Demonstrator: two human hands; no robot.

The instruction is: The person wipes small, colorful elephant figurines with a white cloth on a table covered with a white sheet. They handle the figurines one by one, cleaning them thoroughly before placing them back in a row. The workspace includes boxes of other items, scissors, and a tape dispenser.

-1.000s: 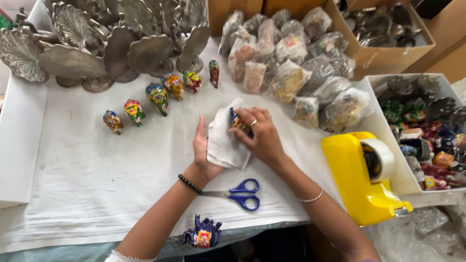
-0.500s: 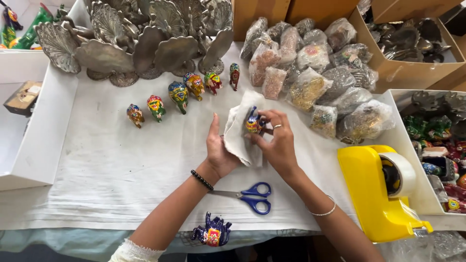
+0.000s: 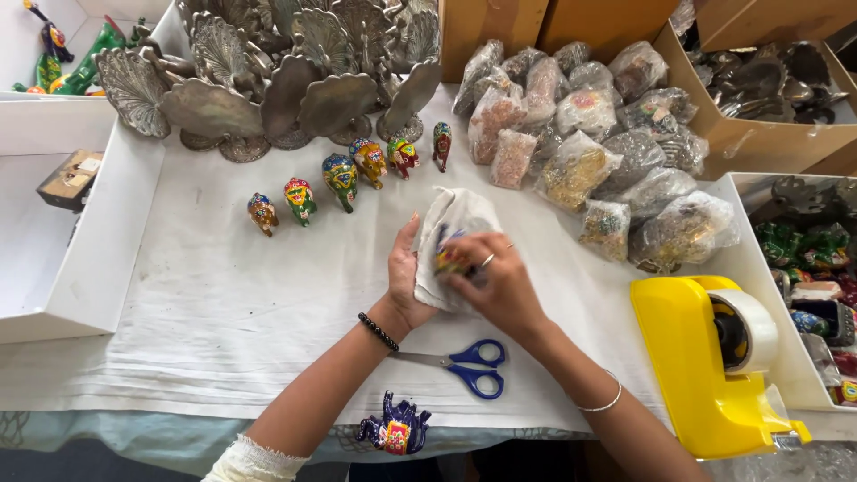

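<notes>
Standing by the counter point(image 3: 223, 330), I watched the left hand point(image 3: 406, 277) cup a sheet of white paper point(image 3: 451, 223) from behind, fingers spread flat against it, while the right hand point(image 3: 495, 281) curled shut around a small painted figure point(image 3: 446, 259) half buried in the folds. The wrapping looked midway to me: one side of the figure lay bare. Closing it would call for folding the loose top over. Blue scissors point(image 3: 473, 366) lay just below the wrists, a yellow tape dispenser point(image 3: 705, 357) off to the right.
</notes>
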